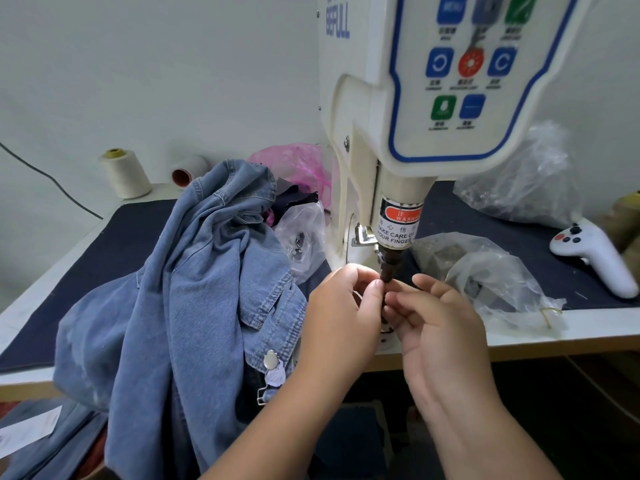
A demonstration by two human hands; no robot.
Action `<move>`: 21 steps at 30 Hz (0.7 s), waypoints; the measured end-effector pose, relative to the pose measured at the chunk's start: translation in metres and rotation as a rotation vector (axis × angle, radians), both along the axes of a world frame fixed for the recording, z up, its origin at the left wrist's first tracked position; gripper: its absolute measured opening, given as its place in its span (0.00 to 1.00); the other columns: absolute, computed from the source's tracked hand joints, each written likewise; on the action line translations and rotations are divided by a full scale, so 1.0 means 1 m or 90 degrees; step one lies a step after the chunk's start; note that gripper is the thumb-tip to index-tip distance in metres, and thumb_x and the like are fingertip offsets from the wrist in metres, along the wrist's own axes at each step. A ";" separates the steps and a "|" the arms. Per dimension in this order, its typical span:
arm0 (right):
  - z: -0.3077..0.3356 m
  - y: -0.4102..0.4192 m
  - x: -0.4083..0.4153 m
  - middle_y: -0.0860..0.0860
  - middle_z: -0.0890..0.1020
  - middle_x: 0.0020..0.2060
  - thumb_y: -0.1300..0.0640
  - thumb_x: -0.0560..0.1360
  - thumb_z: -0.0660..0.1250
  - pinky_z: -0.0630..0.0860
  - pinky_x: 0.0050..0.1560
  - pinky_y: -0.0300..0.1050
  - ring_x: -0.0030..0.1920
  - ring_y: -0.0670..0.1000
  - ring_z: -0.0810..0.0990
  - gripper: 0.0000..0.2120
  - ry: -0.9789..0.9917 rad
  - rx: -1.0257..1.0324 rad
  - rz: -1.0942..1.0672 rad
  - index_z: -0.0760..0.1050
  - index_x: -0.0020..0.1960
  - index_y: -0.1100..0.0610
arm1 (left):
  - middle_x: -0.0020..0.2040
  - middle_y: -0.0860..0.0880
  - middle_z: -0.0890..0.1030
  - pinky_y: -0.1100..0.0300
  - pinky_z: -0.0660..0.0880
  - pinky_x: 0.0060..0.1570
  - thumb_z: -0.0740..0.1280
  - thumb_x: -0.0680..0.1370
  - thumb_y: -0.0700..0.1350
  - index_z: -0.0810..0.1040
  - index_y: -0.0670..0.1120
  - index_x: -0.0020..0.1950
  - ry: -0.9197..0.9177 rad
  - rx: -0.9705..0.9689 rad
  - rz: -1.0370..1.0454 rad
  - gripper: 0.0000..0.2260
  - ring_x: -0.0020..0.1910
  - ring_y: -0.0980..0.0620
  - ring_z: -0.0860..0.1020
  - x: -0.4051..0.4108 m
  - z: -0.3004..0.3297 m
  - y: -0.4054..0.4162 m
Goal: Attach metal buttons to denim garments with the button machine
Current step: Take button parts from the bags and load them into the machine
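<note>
The white button machine rises at centre right, its dark punch tip pointing down. My left hand and my right hand meet right under that tip, fingertips pinched together on something small that the fingers hide. A heap of light blue denim garments lies on the table to the left, one strap hanging off the edge with a metal buckle.
Clear plastic bags with small metal parts lie right of the machine, another bag to its left. A white handheld controller sits far right. Thread cones stand at the back left. The dark table cover spans the top.
</note>
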State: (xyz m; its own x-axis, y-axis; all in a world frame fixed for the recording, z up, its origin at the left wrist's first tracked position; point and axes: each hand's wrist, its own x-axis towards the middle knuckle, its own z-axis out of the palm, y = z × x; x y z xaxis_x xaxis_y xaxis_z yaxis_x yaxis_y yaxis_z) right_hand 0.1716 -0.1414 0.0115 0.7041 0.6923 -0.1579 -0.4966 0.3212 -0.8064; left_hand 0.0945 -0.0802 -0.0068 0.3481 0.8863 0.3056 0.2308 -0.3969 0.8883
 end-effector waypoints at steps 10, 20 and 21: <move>0.011 0.000 0.000 0.60 0.82 0.35 0.73 0.73 0.62 0.78 0.29 0.40 0.30 0.50 0.82 0.09 0.147 0.039 0.041 0.76 0.45 0.62 | 0.42 0.56 0.83 0.59 0.78 0.45 0.65 0.75 0.49 0.79 0.56 0.46 -0.043 -0.041 -0.028 0.04 0.42 0.57 0.81 -0.008 -0.002 -0.002; 0.002 -0.013 -0.006 0.66 0.84 0.51 0.68 0.72 0.62 0.77 0.39 0.42 0.35 0.49 0.80 0.09 0.074 0.091 0.060 0.75 0.49 0.58 | 0.37 0.58 0.81 0.69 0.73 0.35 0.67 0.78 0.42 0.79 0.54 0.44 0.024 0.021 0.019 0.07 0.33 0.62 0.76 -0.037 0.007 0.023; 0.001 -0.014 -0.006 0.65 0.84 0.51 0.67 0.70 0.65 0.77 0.39 0.41 0.35 0.49 0.80 0.09 0.049 0.093 0.066 0.76 0.49 0.58 | 0.36 0.58 0.80 0.69 0.72 0.34 0.67 0.77 0.42 0.79 0.54 0.43 0.035 0.037 0.041 0.07 0.33 0.62 0.75 -0.040 0.010 0.033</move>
